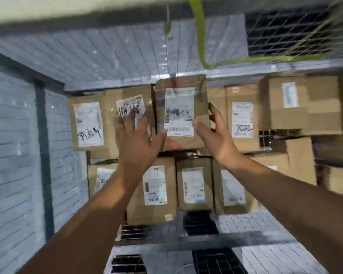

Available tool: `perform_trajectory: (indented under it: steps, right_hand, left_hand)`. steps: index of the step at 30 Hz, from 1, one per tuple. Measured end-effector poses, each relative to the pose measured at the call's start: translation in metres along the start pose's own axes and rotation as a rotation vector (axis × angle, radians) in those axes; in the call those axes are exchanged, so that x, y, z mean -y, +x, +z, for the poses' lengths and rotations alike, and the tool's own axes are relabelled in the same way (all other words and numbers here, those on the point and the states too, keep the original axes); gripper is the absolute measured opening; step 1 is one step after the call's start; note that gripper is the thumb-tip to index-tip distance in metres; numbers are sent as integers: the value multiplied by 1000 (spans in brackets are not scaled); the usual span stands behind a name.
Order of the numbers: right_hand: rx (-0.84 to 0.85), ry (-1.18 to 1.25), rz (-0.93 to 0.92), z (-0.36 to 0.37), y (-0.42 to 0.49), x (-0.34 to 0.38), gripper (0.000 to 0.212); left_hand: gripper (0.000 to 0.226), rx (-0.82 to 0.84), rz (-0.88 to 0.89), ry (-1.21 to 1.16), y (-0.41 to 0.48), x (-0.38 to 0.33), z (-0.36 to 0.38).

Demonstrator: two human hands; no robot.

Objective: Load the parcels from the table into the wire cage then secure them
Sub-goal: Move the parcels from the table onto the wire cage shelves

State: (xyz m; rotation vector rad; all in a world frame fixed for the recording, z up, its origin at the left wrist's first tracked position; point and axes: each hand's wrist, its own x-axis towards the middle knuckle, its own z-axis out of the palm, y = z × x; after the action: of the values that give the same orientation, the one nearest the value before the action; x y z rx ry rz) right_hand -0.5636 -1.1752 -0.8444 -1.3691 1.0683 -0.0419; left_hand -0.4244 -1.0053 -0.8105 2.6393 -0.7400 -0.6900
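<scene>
- Left hand [136, 133]: fingers spread, thumb at the parcel's lower left edge.
- Parcel [181, 113]: brown cardboard, white barcode label (blurred), upright in the cage [111, 60], top row.
- Right hand [214, 133]: open, cupping the parcel's right edge.

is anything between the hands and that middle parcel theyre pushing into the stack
Nothing visible. The left hand and right hand flank the middle parcel, fingers at its lower edges. It sits in the top row between neighbouring parcels, inside the wire cage.
</scene>
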Motion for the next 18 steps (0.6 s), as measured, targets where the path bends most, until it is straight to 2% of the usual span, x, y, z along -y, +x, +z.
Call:
perform_trajectory:
  steps: [2,5,8,11,13,15,18]
  right_hand:
    - [41,-63,-37,10,12,-17,52]
    - [121,-232,-36,4,16,-13,76]
    - [165,-417,5,-14,7,7,87]
    - [111,-481,110,-29,-29,47,82]
    - [152,-526,133,-35,-68,77,78]
    - [185,-573,117,-43,-118,108,85]
    - [5,-570,82,-67,-202,153,94]
  left_hand:
    - [73,-38,0,70,9,10,17]
    - [76,-70,-19,153,11,10,31]
    - [73,-12,-46,145,5,-1,20]
    - [70,90,5,86,-16,-25,-20]
    - [72,115,78,18,-34,-47,-57]
    - [75,134,139,-28,-58,-69,-95]
    - [77,164,281,-27,-100,-107,-144]
